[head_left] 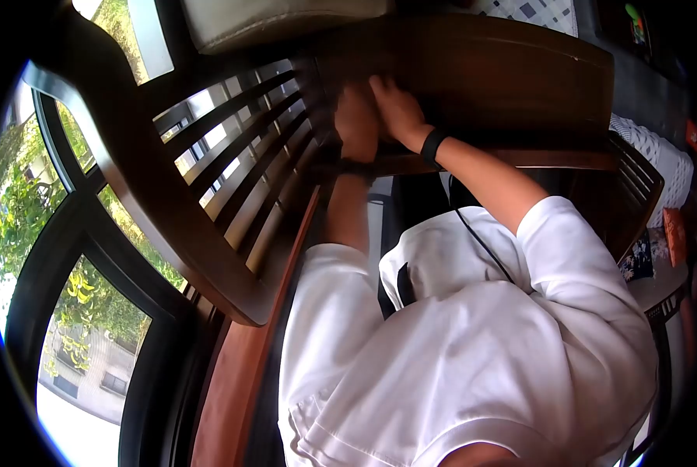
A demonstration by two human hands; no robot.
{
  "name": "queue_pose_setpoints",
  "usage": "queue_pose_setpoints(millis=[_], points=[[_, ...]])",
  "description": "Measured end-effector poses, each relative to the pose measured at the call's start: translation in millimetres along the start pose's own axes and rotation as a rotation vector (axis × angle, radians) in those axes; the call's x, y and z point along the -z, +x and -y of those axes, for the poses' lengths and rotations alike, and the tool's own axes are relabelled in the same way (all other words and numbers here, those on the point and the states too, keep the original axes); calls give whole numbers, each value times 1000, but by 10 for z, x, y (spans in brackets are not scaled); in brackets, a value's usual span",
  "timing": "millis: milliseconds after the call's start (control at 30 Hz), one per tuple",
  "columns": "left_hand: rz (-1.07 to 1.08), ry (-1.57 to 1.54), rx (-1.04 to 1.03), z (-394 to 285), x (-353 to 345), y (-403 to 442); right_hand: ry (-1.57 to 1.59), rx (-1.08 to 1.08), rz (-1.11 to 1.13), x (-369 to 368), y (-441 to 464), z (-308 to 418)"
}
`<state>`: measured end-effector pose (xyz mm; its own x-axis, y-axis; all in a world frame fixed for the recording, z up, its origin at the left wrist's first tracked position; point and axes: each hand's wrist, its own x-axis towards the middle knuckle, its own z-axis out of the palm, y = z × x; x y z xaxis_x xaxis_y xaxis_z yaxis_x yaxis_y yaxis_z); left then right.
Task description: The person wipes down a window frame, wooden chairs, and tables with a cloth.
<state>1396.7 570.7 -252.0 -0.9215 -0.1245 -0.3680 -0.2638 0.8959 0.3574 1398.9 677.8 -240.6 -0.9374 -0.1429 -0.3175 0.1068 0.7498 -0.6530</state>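
Both of my hands are close together over the dark wooden seat [504,86], at its end by the slatted backrest [239,148]. My left hand [357,123] is blurred, and its fingers do not show clearly. Beside it, my right hand [400,110] looks closed, its fingers bent toward the left hand. Whatever lies between or under the hands is hidden. A dark band [434,145] circles my right wrist, and another dark band [356,166] is on the left one.
A pale cushion [278,23] is beyond the backrest. Dark-framed windows [92,226] run along the left. On the right, a white knitted cloth [663,167] hangs near an orange item [674,237]. A thin dark cord [481,243] crosses my white shirt.
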Motion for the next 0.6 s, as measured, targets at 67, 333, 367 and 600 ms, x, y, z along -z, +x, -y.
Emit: queue_pose_setpoints(millis=[67, 333, 367, 600], points=[[5, 11, 56, 224, -32, -156, 59, 21, 117, -40, -30, 153], [-88, -63, 65, 542, 138, 153, 363, 23, 98, -354, 237, 360], [-121, -117, 85, 607, 144, 217, 501, -33, 111, -439, 388, 356], [-218, -225, -121, 436, 443, 433, 691, -118, 173, -786, 845, 247]])
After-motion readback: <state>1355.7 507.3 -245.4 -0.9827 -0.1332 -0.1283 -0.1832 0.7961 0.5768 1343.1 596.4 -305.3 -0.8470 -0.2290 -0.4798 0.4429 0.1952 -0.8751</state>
